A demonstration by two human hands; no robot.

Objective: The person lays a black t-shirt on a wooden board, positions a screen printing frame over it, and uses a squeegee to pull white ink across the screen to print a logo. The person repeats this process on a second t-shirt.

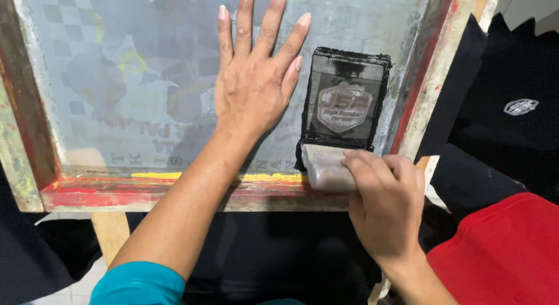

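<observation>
A wooden-framed printing screen (87,191) with grey mesh lies before me, its frame stained red and yellow. My left hand (253,87) presses flat on the mesh with fingers spread, holding nothing. To its right a small black-inked patch (346,101) holds a pale shield-shaped emblem. My right hand (387,206) grips a pale, ink-smeared squeegee (326,165) at the patch's near edge, resting against the frame's bottom rail.
Black garments (512,136) lie to the right, one with a small white shield print (520,106). A red cloth (506,252) sits at the lower right. Dark fabric (279,252) lies beneath the screen. A wooden leg (110,232) shows at the lower left.
</observation>
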